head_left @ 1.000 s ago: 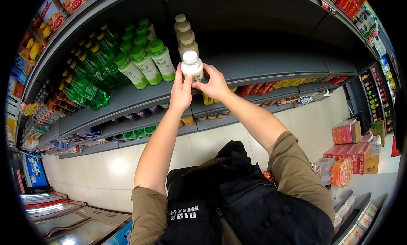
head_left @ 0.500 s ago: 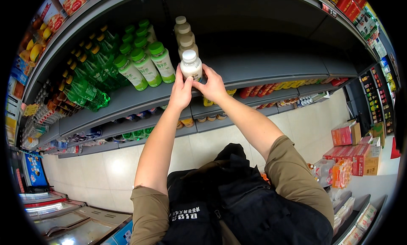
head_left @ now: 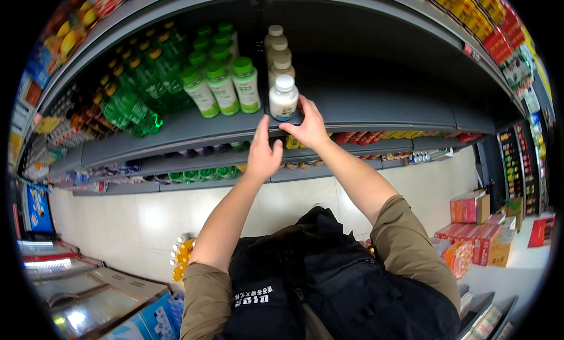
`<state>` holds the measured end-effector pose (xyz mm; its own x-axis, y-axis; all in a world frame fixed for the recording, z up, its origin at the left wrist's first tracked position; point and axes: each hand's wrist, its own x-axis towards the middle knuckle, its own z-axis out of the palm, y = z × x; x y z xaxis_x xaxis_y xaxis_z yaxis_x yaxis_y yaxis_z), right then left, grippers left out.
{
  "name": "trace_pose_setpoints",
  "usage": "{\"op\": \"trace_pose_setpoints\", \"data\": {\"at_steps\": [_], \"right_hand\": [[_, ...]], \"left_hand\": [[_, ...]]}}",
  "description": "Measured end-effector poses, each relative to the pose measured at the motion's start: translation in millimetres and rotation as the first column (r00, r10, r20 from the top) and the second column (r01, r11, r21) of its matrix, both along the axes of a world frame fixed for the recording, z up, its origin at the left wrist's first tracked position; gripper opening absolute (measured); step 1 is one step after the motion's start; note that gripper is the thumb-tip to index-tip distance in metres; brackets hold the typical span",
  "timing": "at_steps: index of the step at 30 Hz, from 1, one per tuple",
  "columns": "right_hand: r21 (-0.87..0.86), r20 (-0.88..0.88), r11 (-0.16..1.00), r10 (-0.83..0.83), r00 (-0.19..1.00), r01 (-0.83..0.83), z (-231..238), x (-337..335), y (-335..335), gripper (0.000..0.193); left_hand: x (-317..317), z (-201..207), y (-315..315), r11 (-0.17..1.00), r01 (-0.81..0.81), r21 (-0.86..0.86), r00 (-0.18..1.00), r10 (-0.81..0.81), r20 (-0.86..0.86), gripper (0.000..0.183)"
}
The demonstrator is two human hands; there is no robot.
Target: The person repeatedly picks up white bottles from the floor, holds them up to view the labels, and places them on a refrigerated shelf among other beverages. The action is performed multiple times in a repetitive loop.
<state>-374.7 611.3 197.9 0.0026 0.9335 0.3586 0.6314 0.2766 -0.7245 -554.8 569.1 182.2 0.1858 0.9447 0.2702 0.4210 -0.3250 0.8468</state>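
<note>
A white bottle with a white cap (head_left: 284,97) stands upright near the front edge of the dark shelf (head_left: 364,112), at the head of a short row of similar bottles (head_left: 282,62). My right hand (head_left: 310,124) is beside it on the right, thumb and fingers apart, the fingers close against its side; whether they touch it I cannot tell. Just left of and below the bottle, my left hand (head_left: 264,154) is off it, fingers stretched out and holding nothing. To the left stand several green-capped bottles (head_left: 218,87) in rows.
Green soda bottles (head_left: 132,108) fill the shelf further left. A lower shelf (head_left: 217,160) holds more drinks. Red cartons (head_left: 476,237) and orange-wrapped bottles (head_left: 460,258) are on the floor at right. Yellow bottles (head_left: 183,256) stand by my left arm, near glass-topped freezers (head_left: 88,299).
My left hand has come off the white bottle and drawn back toward me. My right hand has loosened around it. The whole view has shifted, so the shelf appears further right.
</note>
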Motion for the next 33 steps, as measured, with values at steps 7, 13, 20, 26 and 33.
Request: {"op": "trace_pose_setpoints", "data": {"at_steps": [7, 13, 20, 26, 33], "right_hand": [[-0.014, 0.04, 0.993, -0.118, 0.992, 0.118, -7.3, -5.8, 2.8, 0.077], [0.004, 0.022, 0.994, -0.106, 0.994, 0.106, -8.1, -11.3, 5.0, 0.071], [0.033, 0.046, 0.995, -0.099, 0.994, 0.098, -8.5, -18.1, 10.8, 0.071], [-0.113, -0.012, 0.993, -0.043, 0.999, 0.041, 24.6, -34.6, -23.4, 0.051], [0.042, 0.478, 0.842, 0.455, 0.751, -0.537, -59.9, -58.6, -117.9, 0.06]], "left_hand": [[-55.4, -52.1, -91.8, 0.989, -0.003, -0.151, 0.991, 0.023, 0.129, 0.068], [-176.7, -181.1, -220.3, 0.827, -0.238, -0.509, 0.934, 0.338, 0.112, 0.067], [-265.3, -236.6, -351.7, 0.543, -0.613, -0.574, 0.787, 0.484, -0.383, 0.07], [-266.0, -208.4, -417.4, 0.216, -0.683, -0.698, 0.685, 0.519, -0.51, 0.057], [-258.3, -276.6, -504.8, -0.077, -0.643, -0.762, 0.585, 0.592, -0.554, 0.032]]}}
